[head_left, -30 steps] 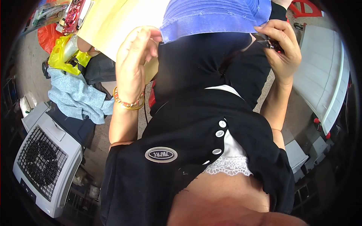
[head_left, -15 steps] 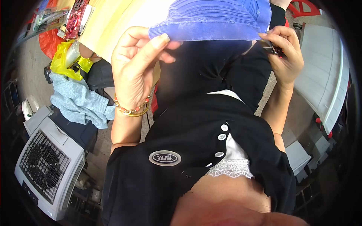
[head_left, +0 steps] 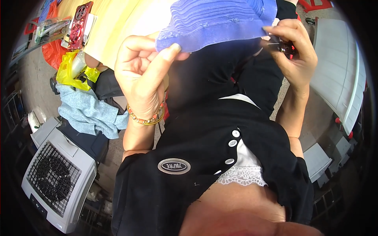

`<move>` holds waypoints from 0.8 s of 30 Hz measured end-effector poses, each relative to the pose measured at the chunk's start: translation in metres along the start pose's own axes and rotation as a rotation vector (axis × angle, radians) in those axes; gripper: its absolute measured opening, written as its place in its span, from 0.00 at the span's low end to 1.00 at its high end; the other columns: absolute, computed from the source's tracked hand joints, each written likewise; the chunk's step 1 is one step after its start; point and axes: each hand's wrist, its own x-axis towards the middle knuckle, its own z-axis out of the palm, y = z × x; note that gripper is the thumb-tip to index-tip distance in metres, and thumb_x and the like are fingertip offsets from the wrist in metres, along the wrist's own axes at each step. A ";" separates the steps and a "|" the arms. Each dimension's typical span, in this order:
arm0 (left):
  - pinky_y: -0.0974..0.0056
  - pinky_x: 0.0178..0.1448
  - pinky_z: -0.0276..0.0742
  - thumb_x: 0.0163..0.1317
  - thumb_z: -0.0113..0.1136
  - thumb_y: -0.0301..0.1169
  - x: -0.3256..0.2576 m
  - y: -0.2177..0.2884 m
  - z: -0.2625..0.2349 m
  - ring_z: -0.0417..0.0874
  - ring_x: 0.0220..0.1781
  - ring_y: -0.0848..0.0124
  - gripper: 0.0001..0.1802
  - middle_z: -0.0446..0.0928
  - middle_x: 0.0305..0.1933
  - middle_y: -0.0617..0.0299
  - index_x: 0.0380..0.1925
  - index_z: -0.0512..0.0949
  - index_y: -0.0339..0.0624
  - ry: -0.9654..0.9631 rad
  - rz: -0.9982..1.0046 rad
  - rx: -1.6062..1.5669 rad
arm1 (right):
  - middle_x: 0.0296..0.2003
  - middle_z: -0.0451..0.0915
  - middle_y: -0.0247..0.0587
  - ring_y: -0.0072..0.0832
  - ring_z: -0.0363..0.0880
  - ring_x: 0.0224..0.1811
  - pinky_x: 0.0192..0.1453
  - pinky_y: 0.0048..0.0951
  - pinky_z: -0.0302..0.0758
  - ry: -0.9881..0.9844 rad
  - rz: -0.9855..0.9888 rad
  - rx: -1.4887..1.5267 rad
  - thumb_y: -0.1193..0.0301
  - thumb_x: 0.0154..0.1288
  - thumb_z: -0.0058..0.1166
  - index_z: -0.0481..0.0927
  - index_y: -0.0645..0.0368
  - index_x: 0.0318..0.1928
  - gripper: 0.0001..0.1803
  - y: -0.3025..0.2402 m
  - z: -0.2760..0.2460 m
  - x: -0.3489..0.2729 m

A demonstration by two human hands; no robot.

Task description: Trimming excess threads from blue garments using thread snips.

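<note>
A blue ribbed knit garment [head_left: 220,21] hangs across the top of the head view, over my dark lap. My left hand [head_left: 143,74], with gold and bead bracelets at the wrist, pinches the garment's lower left edge between thumb and fingers. My right hand [head_left: 293,53] is at the garment's right edge and grips a small dark metal tool [head_left: 280,45], perhaps snips; its tip touches the cloth.
A yellow table [head_left: 114,27] at upper left carries a red phone [head_left: 80,24]. Below it lie a yellow plastic bag [head_left: 73,70], a light blue cloth [head_left: 90,114] and dark clothes. A white fan unit [head_left: 55,181] stands at lower left; a white ribbed panel [head_left: 340,70] lies right.
My left hand has risen from beside the table and taken hold of the blue garment's lower edge. The right hand has stayed at the garment's right side with the tool.
</note>
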 end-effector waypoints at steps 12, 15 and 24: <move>0.60 0.42 0.86 0.56 0.57 0.11 -0.002 0.001 0.004 0.85 0.36 0.65 0.13 0.79 0.35 0.50 0.37 0.69 0.35 0.048 -0.041 0.064 | 0.39 0.79 0.42 0.20 0.70 0.31 0.33 0.18 0.63 -0.147 -0.075 -0.120 0.72 0.55 0.61 0.79 0.71 0.47 0.20 -0.072 0.020 0.044; 0.61 0.42 0.85 0.55 0.59 0.10 0.001 -0.001 0.008 0.84 0.37 0.65 0.14 0.78 0.37 0.50 0.37 0.69 0.34 0.053 -0.003 0.133 | 0.32 0.74 0.39 0.25 0.73 0.29 0.31 0.22 0.70 -0.240 0.345 -0.115 0.73 0.49 0.69 0.83 0.62 0.47 0.21 -0.100 0.018 0.063; 0.65 0.50 0.82 0.53 0.60 0.08 -0.003 -0.004 0.002 0.83 0.42 0.66 0.14 0.77 0.43 0.48 0.36 0.69 0.32 -0.026 0.147 0.225 | 0.31 0.74 0.38 0.24 0.74 0.28 0.29 0.21 0.70 -0.279 0.007 -0.135 0.75 0.49 0.68 0.83 0.62 0.46 0.21 -0.076 0.033 0.062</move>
